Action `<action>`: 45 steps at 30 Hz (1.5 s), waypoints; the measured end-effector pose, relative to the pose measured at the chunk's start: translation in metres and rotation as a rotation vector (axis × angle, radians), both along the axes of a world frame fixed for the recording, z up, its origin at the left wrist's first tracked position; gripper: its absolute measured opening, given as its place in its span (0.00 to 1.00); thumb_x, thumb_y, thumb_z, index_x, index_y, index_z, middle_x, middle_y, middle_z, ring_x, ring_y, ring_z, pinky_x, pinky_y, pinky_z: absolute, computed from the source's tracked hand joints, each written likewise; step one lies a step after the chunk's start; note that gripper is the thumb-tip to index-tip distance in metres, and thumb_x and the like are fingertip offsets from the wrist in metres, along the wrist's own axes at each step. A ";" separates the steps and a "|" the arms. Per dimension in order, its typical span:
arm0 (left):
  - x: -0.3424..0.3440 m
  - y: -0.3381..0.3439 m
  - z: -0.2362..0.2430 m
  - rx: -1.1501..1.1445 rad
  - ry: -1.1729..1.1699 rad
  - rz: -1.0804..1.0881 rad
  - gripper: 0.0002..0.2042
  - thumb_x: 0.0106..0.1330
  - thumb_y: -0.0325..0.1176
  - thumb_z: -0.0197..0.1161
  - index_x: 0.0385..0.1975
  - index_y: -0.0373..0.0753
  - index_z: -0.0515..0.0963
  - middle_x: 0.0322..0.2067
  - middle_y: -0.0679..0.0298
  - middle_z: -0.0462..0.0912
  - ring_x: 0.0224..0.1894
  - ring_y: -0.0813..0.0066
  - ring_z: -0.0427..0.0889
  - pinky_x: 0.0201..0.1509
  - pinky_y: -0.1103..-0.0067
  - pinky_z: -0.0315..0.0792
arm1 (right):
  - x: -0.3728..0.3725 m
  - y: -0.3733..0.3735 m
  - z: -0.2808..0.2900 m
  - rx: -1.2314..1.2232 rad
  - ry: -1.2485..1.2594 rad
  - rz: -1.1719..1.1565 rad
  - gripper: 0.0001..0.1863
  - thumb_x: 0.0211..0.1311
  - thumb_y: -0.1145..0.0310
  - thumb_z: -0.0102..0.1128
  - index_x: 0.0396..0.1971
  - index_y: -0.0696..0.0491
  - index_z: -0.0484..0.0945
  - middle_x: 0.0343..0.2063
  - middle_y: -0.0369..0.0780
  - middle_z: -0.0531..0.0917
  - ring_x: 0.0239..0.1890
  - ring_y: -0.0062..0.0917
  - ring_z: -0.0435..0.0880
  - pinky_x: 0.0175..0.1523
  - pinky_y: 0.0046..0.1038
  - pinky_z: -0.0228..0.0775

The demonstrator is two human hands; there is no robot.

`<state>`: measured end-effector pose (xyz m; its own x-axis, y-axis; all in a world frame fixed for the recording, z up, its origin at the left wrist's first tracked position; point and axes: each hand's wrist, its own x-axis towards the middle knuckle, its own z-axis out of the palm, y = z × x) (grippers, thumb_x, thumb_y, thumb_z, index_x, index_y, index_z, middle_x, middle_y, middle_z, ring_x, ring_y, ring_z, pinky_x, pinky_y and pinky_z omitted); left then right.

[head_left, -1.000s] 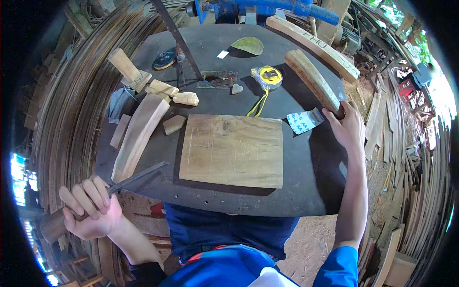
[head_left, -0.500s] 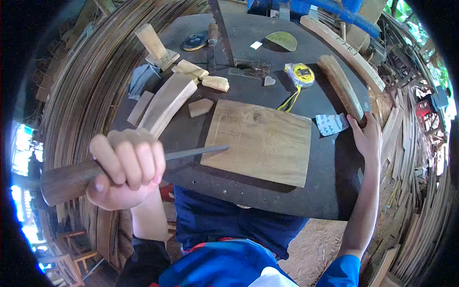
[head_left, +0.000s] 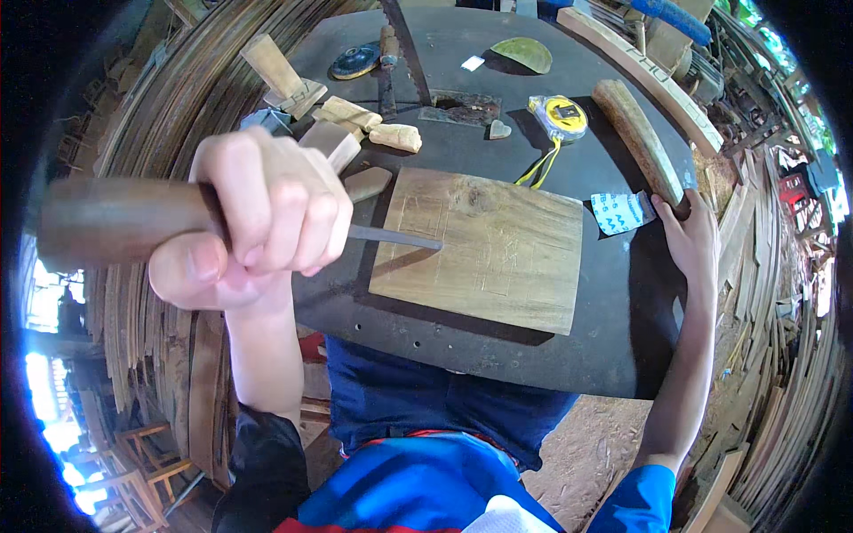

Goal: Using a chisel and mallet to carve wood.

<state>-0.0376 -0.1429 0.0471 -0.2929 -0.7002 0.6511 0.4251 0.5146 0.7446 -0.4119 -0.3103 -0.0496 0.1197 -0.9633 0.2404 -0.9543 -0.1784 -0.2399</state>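
Note:
My left hand (head_left: 267, 209) is closed round the wooden handle of a chisel (head_left: 391, 236), held above the left side of the table. The blade slants right, its tip over the flat wooden board (head_left: 524, 266), near the scored lines. Whether the tip touches the wood I cannot tell. At the table's right edge my right hand (head_left: 693, 235) wraps round the near end of a thick wooden club (head_left: 638, 133), which lies on the tabletop. Beside that hand is a blue-and-white piece of sandpaper (head_left: 617, 213).
Behind the board lie a yellow tape measure (head_left: 562, 115), a small heart-shaped piece (head_left: 499, 130), a half-round disc (head_left: 522, 55) and a grinding disc (head_left: 355, 60). Wood offcuts (head_left: 395, 137) sit at the left. A saw blade (head_left: 409, 58) rises from the dark table (head_left: 604, 355); stacked planks (head_left: 169, 151) stand beside it.
My left hand has raised the chisel's handle end, and the blade tip has moved right and slightly up over the board. The right hand stays on the club, gripping it more closely.

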 end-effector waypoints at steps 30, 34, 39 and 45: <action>-0.006 -0.009 0.010 0.151 -0.064 0.068 0.15 0.60 0.40 0.57 0.16 0.44 0.62 0.06 0.73 0.63 0.07 0.83 0.59 0.14 0.84 0.58 | -0.002 0.000 0.001 0.058 -0.028 -0.013 0.27 0.57 0.47 0.61 0.41 0.58 0.75 0.37 0.47 0.78 0.43 0.43 0.79 0.46 0.40 0.69; 0.010 -0.027 0.007 0.211 -0.037 -0.061 0.15 0.61 0.40 0.56 0.16 0.45 0.61 0.06 0.74 0.62 0.06 0.83 0.57 0.14 0.85 0.56 | -0.001 0.001 0.003 0.074 -0.015 -0.007 0.27 0.57 0.47 0.61 0.42 0.58 0.75 0.37 0.47 0.78 0.43 0.43 0.79 0.46 0.40 0.69; 0.016 -0.055 0.012 0.298 -0.054 -0.242 0.13 0.64 0.41 0.48 0.20 0.43 0.61 0.07 0.75 0.57 0.08 0.84 0.55 0.14 0.85 0.54 | -0.003 0.001 -0.003 0.008 -0.033 0.021 0.28 0.57 0.47 0.61 0.43 0.60 0.75 0.38 0.47 0.78 0.44 0.44 0.79 0.47 0.40 0.69; -0.004 -0.046 0.016 0.354 -0.045 -0.094 0.13 0.65 0.41 0.47 0.20 0.43 0.60 0.08 0.75 0.56 0.09 0.84 0.53 0.16 0.83 0.53 | -0.002 0.002 0.003 0.057 -0.036 0.013 0.28 0.57 0.47 0.61 0.42 0.60 0.76 0.39 0.48 0.79 0.44 0.44 0.79 0.48 0.40 0.69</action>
